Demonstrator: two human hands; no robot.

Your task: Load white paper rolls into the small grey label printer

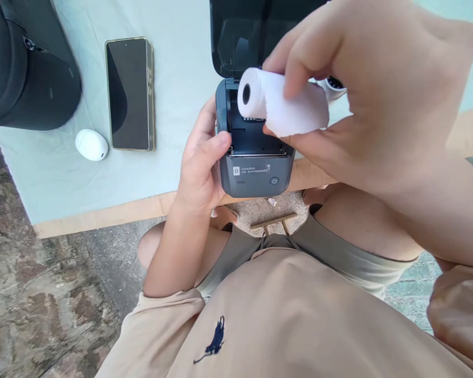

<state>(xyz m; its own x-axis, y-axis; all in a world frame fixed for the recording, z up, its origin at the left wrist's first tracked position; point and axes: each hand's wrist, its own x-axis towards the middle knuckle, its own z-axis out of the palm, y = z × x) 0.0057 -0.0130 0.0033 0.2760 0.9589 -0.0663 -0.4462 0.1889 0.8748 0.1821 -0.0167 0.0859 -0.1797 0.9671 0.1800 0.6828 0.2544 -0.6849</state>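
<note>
Paper roll (281,102) in right hand's (378,89) grip; left hand (201,163) grips printer (254,157); phone (130,93) beside.

The single head view looks steeply down, close over the table edge (102,212) and lap.

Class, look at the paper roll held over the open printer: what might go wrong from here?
1. The right hand pinches the paper roll only by the fingertips; it may slip or unwind.
2. The printer overhangs the table edge, steadied only by the left hand; it could tip off.
</note>
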